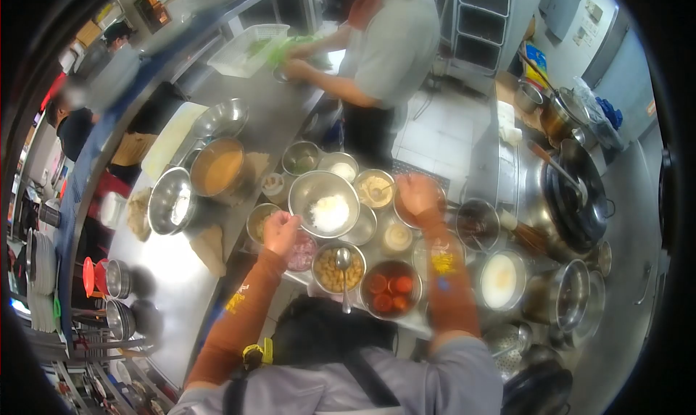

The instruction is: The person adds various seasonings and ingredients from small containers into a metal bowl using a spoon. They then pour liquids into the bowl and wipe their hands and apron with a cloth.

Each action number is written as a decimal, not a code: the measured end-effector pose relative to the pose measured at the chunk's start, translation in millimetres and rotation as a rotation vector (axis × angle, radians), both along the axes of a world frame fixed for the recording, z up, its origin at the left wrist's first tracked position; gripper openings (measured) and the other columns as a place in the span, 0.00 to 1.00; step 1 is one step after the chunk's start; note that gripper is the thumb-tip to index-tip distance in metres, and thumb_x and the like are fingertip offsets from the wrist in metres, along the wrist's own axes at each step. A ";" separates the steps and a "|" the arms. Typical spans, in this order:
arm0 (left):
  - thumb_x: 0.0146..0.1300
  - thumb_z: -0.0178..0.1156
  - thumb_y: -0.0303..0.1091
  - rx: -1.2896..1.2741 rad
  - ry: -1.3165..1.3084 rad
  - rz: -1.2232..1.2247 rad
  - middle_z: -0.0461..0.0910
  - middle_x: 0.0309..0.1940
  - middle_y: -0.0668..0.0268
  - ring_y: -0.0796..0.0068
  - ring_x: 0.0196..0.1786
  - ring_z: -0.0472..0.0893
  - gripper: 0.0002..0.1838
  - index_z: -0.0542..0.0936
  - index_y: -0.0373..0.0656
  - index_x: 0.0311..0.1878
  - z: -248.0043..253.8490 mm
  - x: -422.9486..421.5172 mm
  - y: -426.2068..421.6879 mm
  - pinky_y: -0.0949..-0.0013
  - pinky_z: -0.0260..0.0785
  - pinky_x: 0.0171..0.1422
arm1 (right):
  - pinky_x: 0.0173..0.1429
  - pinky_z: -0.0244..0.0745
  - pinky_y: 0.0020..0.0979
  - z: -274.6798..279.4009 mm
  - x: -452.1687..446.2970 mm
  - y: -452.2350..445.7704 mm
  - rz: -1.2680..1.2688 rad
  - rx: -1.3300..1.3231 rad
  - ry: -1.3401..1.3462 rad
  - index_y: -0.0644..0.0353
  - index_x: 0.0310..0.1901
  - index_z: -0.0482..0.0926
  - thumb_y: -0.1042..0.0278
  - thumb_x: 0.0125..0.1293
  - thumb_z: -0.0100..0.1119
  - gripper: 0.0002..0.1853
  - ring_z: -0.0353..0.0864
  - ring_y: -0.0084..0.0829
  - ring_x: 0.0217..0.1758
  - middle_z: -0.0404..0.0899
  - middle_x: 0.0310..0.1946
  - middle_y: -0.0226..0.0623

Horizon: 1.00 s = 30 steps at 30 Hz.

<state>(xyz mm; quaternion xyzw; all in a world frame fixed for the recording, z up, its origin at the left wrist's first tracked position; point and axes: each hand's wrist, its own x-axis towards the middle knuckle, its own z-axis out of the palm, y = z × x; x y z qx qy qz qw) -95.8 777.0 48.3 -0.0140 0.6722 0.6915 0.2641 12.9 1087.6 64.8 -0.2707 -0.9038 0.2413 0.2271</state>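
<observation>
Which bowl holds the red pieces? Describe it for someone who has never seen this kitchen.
Start between the left forearm and right forearm, at the bowls nearest the wearer's body. Just right of the bowl of yellowish pieces with a spoon in it sits a round metal bowl. Its bright red-orange, rounded pieces set it apart from its paler-filled neighbours.

A single wide, round-edged head view looks forward and steeply down from the wearer's eye level, with both hands [281, 234] near mid-frame, the wearer's torso close at the bottom, the metal worktop [170, 270] below, and the kitchen farther off toward the top.
</observation>
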 end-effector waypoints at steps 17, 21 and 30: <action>0.62 0.59 0.30 -0.005 -0.024 0.072 0.77 0.29 0.62 0.69 0.24 0.79 0.07 0.71 0.42 0.35 6.1 -6.1 -19.8 0.68 0.77 0.25 | 0.36 0.75 0.43 -46.6 -2.6 -0.8 0.035 -0.289 0.043 0.67 0.25 0.80 0.54 0.62 0.57 0.21 0.81 0.49 0.27 0.80 0.24 0.53; 0.62 0.60 0.30 -0.018 0.005 0.068 0.76 0.28 0.64 0.71 0.23 0.78 0.07 0.71 0.42 0.33 4.0 -7.1 -15.8 0.69 0.76 0.23 | 0.27 0.71 0.32 -54.0 -0.2 10.0 -0.155 -0.786 0.096 0.65 0.24 0.80 0.58 0.61 0.60 0.17 0.78 0.30 0.20 0.80 0.18 0.39; 0.62 0.60 0.30 -0.050 0.052 0.035 0.74 0.25 0.67 0.74 0.22 0.77 0.09 0.70 0.43 0.30 4.0 -0.3 6.1 0.70 0.75 0.22 | 0.31 0.73 0.43 2.6 -5.4 -3.5 -0.025 -0.014 0.146 0.64 0.23 0.78 0.56 0.64 0.57 0.19 0.79 0.49 0.24 0.79 0.22 0.51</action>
